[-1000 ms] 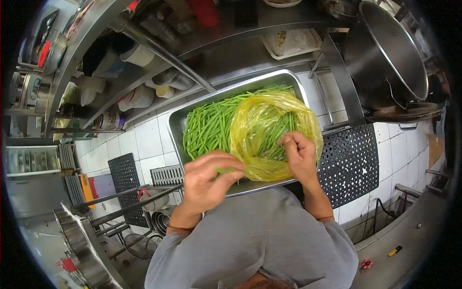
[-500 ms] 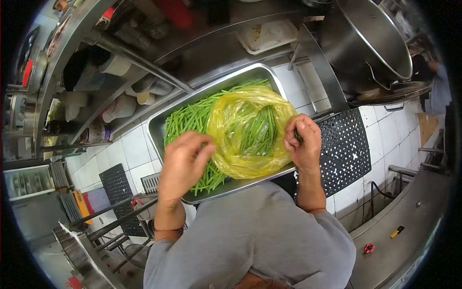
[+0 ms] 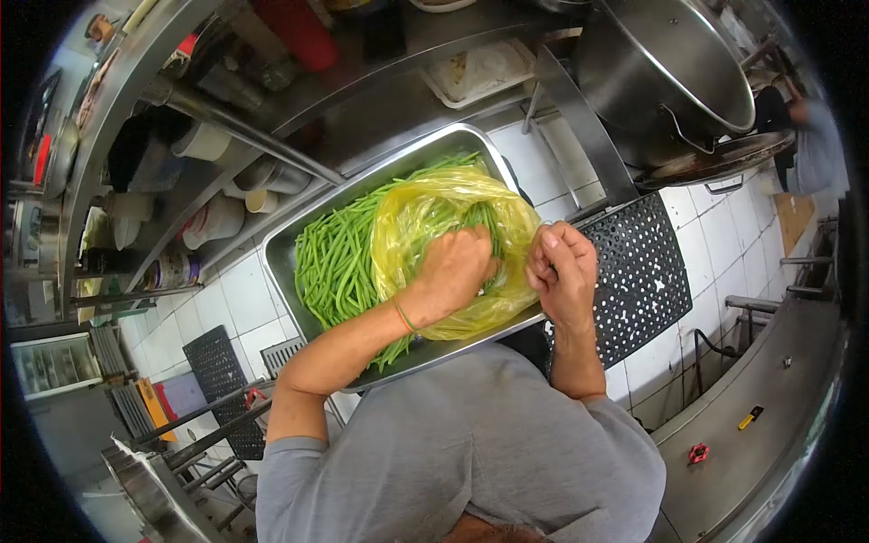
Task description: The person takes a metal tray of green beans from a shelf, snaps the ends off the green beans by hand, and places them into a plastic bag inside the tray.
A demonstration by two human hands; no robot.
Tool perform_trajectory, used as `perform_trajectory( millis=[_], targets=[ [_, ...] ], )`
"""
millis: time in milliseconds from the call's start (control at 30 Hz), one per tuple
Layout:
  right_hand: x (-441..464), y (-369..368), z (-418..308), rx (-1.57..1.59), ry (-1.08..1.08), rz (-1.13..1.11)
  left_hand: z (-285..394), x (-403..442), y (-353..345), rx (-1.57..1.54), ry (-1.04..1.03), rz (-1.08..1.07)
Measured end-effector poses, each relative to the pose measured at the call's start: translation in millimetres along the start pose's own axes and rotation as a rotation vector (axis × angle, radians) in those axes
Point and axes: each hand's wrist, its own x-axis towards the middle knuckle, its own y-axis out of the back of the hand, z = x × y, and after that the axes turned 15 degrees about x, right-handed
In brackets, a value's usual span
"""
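Observation:
A yellow plastic bag (image 3: 511, 204) lies with its mouth wide, over loose green beans (image 3: 337, 253) in a deep metal tray (image 3: 276, 258). More green beans (image 3: 482, 215) show inside the bag. My left hand (image 3: 455, 271) reaches into the bag's mouth with its fingers curled down over the beans; whatever they grip is hidden. At the bag's right rim, my right hand (image 3: 563, 270) is closed, thumb and fingers pressed together. What it pinches is too small to make out.
The tray rests against my grey shirt (image 3: 489, 425). Beyond it runs a metal shelf with containers, and a large pot (image 3: 665, 81) stands upper right. A black perforated mat (image 3: 643, 281) covers white floor tiles. Another person (image 3: 815, 145) is at the far right.
My left hand has moved right, from above the loose beans at the bag's left side into the bag's mouth. My right hand stays by the right rim, closed. The view has shifted slightly.

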Motion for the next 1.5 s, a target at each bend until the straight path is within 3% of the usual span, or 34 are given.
perform_trajectory(
  millis=[267, 367, 533, 667, 1067, 1200, 1433, 1500],
  targets=[
    [3, -1, 6, -0.162, -0.077, -0.007, -26, -38, 34, -0.199, 0.064, 0.143],
    [5, -4, 14, -0.282, -0.079, 0.026, -34, -55, 54, -0.337, 0.13, 0.081],
    [11, 0, 30, -0.69, 0.127, 0.002, -53, -70, 58, -0.418, 0.151, 0.062],
    [12, 0, 33, -0.84, 0.201, -0.052, -60, -80, 60, -0.383, 0.086, -0.026],
    [1, -5, 38, -0.888, 0.204, -0.101, -75, -112, 57, -0.491, 0.036, 0.017],
    [7, 10, 38, -0.82, 0.104, -0.069, -79, -104, 42, -0.693, 0.112, 0.025],
    [6, -10, 23, -0.94, 0.041, -0.24, -75, -100, 50, -0.727, 0.189, -0.096],
    [6, -18, 20, -0.916, -0.123, -0.4, -75, -101, 50, -0.788, 0.223, -0.137]
  ],
)
